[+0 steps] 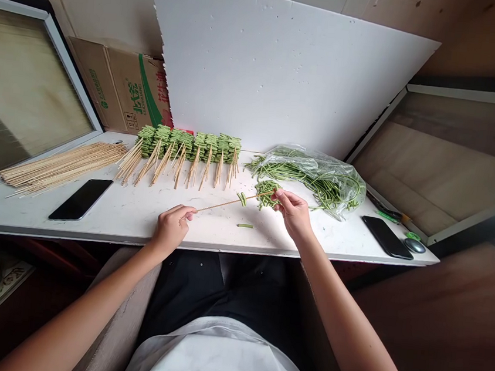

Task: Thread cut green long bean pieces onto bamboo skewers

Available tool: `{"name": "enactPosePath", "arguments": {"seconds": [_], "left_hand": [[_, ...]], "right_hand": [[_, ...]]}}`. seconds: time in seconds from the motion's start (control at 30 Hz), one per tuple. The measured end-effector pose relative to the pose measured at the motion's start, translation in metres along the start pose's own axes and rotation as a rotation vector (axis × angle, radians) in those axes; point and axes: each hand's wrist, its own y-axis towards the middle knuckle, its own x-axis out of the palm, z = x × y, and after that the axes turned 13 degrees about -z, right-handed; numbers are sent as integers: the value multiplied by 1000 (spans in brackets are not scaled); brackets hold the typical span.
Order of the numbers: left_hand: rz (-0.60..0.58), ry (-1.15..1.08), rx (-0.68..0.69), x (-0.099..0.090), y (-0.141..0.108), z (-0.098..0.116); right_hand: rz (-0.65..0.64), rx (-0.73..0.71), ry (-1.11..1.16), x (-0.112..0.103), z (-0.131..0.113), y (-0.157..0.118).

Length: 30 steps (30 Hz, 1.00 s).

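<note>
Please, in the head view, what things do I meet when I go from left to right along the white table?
A pile of thin pale bamboo skewers → a long row of green beans threaded on bamboo skewers → a clear plastic bag of long green beans → a black rectangular smartphone

**My two bare hands pinched together over the long white tabletop (128,223)**

My bare left hand (171,229) sits just over the tabletop's front edge, its curled fingers (188,214) pinching toward my right. My bare right hand (293,214) reaches farther in across the tabletop, higher up, wrist bent and fingertips (278,196) pressed together. My bare left forearm (84,304) and bare right forearm (341,304) slant inward from below the tabletop, converging toward my hands.
</note>
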Motion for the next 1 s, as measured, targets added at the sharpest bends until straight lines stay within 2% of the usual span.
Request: {"name": "enactPosePath", "arguments": {"seconds": [0.2, 0.5, 0.67, 1.0], "left_hand": [[-5, 4, 41, -1, 0, 0], [-33, -47, 133, 4, 2, 3], [-34, -73, 176, 6, 0, 7], [10, -28, 169, 10, -6, 12]], "right_hand": [[53, 10, 44, 10, 2, -2], [165, 60, 195, 16, -10, -5], [229, 26, 228, 17, -9, -3], [252, -93, 59, 25, -5, -4]]}}
